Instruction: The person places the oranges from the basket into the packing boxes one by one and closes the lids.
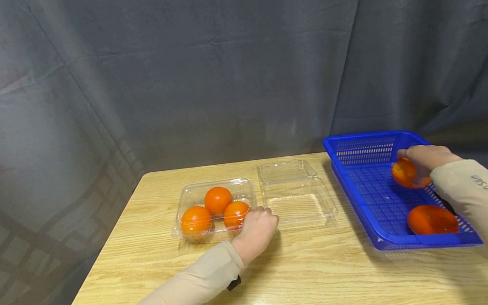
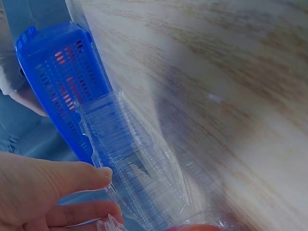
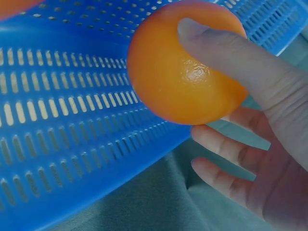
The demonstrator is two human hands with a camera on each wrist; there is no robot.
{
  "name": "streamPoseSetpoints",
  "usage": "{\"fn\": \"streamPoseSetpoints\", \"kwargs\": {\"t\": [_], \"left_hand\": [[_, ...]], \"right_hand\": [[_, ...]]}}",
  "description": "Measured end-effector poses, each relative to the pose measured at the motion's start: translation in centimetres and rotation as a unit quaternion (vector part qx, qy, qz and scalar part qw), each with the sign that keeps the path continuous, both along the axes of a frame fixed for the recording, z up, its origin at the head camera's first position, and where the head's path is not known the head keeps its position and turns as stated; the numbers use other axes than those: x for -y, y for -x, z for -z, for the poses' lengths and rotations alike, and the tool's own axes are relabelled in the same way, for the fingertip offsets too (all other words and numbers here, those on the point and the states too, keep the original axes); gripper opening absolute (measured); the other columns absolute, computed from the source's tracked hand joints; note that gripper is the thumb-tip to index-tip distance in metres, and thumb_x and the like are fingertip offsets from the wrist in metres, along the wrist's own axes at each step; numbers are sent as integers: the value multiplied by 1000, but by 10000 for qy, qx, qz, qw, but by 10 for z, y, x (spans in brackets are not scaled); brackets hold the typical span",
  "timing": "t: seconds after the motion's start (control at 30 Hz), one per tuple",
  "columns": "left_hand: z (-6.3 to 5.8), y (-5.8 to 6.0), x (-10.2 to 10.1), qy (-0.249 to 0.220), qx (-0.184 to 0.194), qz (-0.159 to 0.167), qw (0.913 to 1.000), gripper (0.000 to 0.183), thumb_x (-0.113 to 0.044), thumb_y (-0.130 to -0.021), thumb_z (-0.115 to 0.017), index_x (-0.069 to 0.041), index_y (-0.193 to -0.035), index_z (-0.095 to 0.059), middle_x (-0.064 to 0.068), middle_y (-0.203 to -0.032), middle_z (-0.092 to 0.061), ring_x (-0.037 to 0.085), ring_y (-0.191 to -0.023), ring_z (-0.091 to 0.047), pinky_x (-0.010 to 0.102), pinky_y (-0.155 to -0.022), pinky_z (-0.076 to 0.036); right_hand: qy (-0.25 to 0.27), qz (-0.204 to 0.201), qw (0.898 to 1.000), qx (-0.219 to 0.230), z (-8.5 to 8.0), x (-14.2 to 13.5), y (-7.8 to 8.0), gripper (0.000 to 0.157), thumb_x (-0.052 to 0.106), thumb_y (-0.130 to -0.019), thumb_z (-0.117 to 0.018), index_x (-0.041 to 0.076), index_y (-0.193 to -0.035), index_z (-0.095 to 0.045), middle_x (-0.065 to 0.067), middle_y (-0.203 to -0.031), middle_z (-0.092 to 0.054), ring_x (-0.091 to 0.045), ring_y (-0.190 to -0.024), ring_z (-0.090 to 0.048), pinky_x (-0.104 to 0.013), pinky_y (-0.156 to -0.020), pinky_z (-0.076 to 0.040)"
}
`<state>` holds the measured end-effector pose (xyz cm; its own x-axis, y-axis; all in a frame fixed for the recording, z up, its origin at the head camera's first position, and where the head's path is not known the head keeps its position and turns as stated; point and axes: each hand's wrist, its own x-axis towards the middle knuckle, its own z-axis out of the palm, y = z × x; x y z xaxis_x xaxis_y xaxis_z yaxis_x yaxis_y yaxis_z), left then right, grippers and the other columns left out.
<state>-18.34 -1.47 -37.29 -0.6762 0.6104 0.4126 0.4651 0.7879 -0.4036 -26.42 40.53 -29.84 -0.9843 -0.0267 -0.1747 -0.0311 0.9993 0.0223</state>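
In the head view, my left hand [image 1: 257, 231] is at the front right corner of a clear plastic clamshell container [image 1: 213, 185], which holds three oranges [image 1: 218, 200]. My left thumb and fingers [image 2: 98, 177] pinch a clear plastic edge in the left wrist view. Over at the right, my right hand [image 1: 430, 157] grips another orange [image 3: 192, 91] above the floor of a blue plastic basket [image 1: 357, 197]. The right thumb lies across the fruit, with fingers beneath it. One more orange [image 1: 432, 219] rests in the basket's near right corner.
The container's open lid [image 1: 297, 200], or a second clear box, lies flat between the oranges and the basket; I cannot tell which. Wooden table [image 1: 318, 274] surface extends in front. A dark grey curtain [image 1: 222, 79] hangs behind the table's back edge.
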Motion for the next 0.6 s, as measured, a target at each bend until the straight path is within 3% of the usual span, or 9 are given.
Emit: {"fn": "streamPoseSetpoints", "kwargs": {"t": [0.2, 0.4, 0.6], "left_hand": [[1, 0, 0, -17, -39, 16, 10000, 18, -5, -66, -72, -23, -67, -71, -8, -61, -60, 5, -54, -53, 17, -45, -45], [0, 0, 0, -35, -43, 48, 10000, 18, -5, -66, -71, -23, -67, -71, -8, -61, -60, 5, -54, -54, 17, -45, -45], [-2, -1, 0, -20, 80, -3, 10000, 18, -5, -66, -71, -23, -67, -70, -8, -62, -61, 5, -55, -54, 17, -46, -45]], "right_hand": [[-355, -299, 9987, -213, -6, 5, 0, 91, 22, -50, -89, -8, -125, -49, -36, -110, -54, -49, -92, -51, -66, -82, -42], [-32, -170, 9996, -218, -12, 7, -3, 92, 20, -52, -89, -8, -128, -44, -35, -112, -53, -49, -92, -49, -67, -82, -41], [-293, -309, 9987, -269, -19, 10, -5, 89, 25, -54, -89, -9, -125, -47, -33, -107, -56, -44, -90, -53, -63, -80, -44]]}}
